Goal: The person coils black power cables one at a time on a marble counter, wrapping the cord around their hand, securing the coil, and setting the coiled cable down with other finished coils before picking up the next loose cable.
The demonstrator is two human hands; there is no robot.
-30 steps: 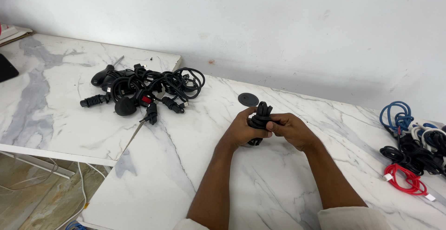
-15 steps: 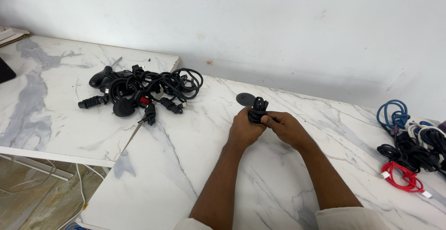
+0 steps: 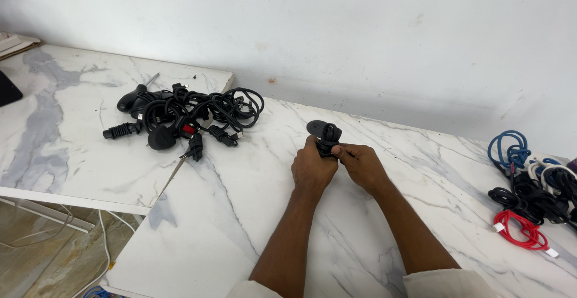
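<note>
white marble table [image 3: 240,214]; plain wall [image 3: 360,33]; both hands grip black cable bundle [image 3: 329,137]

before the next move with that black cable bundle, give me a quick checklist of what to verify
1. Both hands on the small black coiled cable bundle: ok, left hand and right hand both grip it.
2. Bundle held above the white marble table: ok.
3. Coil fully wound, no loose end: cannot tell, the fingers hide it.
4. Tangled pile of black power cords apart from the hands: ok, it lies well to the left.
5. Heap of blue, white, black and red cables apart from the hands: ok, at the right edge.
</note>
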